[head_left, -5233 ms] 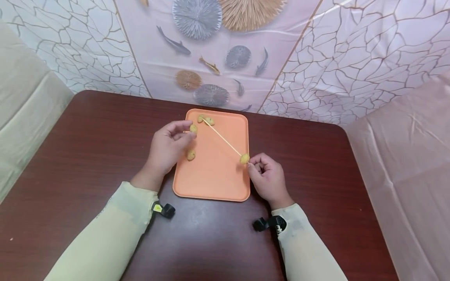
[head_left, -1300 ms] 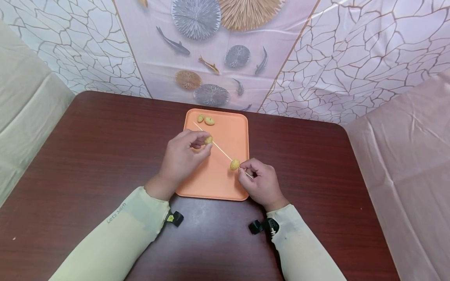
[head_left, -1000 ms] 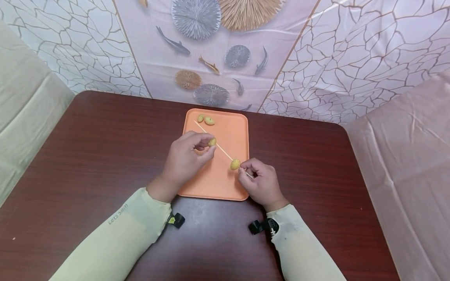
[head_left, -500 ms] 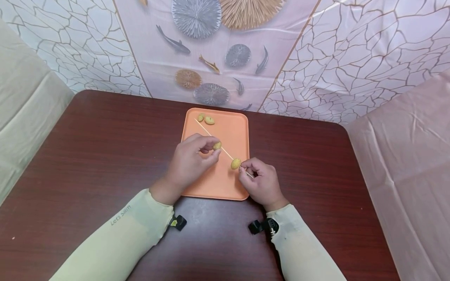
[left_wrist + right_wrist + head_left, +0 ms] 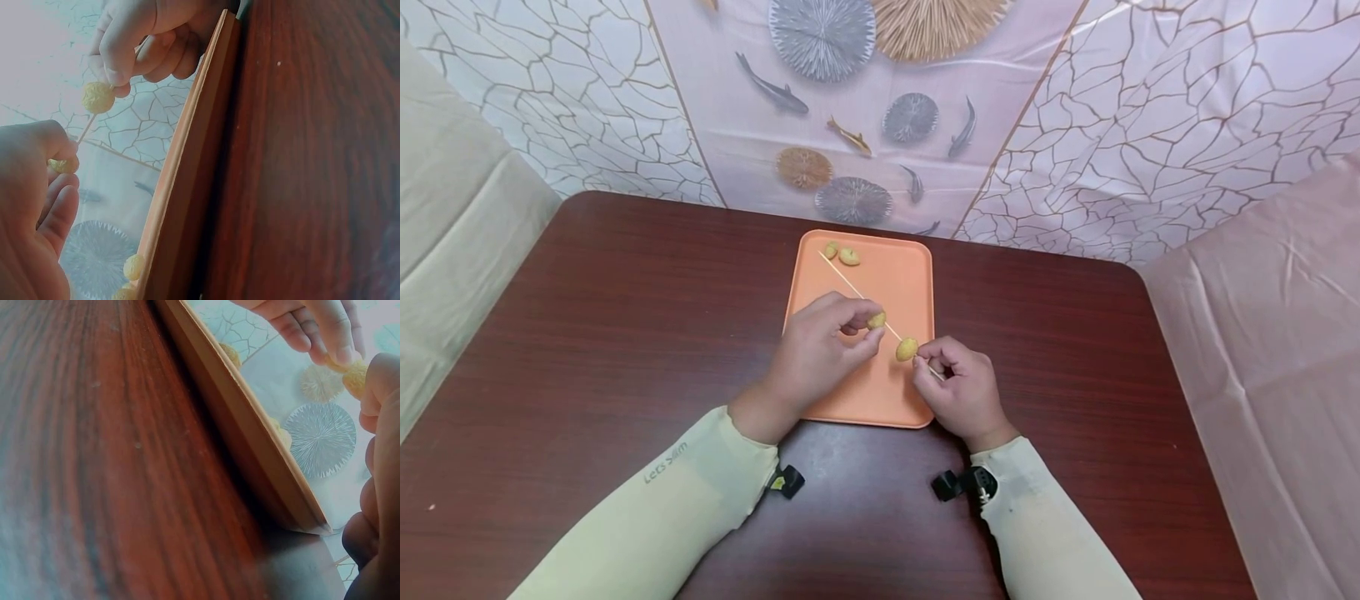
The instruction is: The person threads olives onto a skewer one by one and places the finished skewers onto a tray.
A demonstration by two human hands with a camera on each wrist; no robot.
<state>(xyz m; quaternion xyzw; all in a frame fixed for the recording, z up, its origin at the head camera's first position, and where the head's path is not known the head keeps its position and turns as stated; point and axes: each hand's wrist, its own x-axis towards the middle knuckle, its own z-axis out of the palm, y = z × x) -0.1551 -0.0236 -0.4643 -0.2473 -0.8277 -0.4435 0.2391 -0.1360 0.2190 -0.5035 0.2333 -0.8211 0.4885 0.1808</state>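
Notably, a wrinkled surface on the skewered yellow piece [image 5: 907, 349] is shown best in the left wrist view; two loose pieces [image 5: 230, 354], well apart, are seen past the tray [image 5: 898, 275] rim in the right wrist view, while only a close pair [image 5: 849, 257] is shown in the head view, at the tray's upper left. Centre frame, over the tray, a held yellow piece [image 5: 877, 320] is pinched by the left hand [image 5: 827, 343], fingers clamped on it, with stick [image 5: 842, 277] visible either side. The stick's lower right end is gripped by the right hand [image 5: 964, 383], fingers together, just beside the skewered yellow piece. All pieces are small, rounded.
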